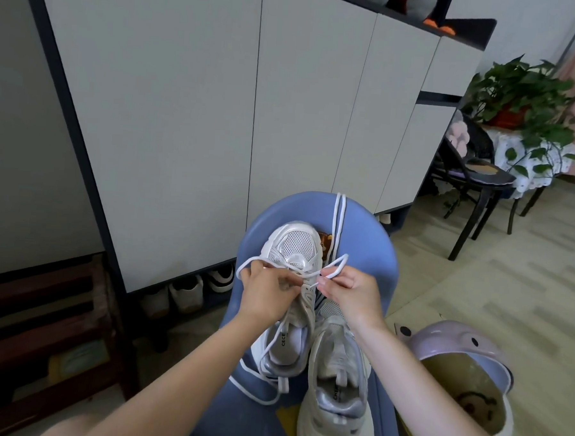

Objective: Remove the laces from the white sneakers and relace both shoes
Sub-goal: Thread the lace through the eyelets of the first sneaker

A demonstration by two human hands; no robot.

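Two white sneakers lie on a blue plastic stool (372, 229). The left sneaker (293, 248) points away from me; the right sneaker (336, 380) lies nearer, its heel toward me. My left hand (269, 292) rests over the left sneaker's eyelets and pinches its white lace (247, 264), which loops out to the left. My right hand (349, 289) pinches the other end of that lace, looped above the fingers. A second loose white lace (338, 217) runs up over the stool's far rim. More lace trails by the left sneaker's heel (257, 388).
A tall white cabinet (218, 114) stands right behind the stool, with shoes (189, 292) tucked beneath it. A lilac stool (456, 340) sits at my right, a dark wooden rack (41, 321) at my left. A black chair (474, 181) and potted plant (519, 93) stand far right.
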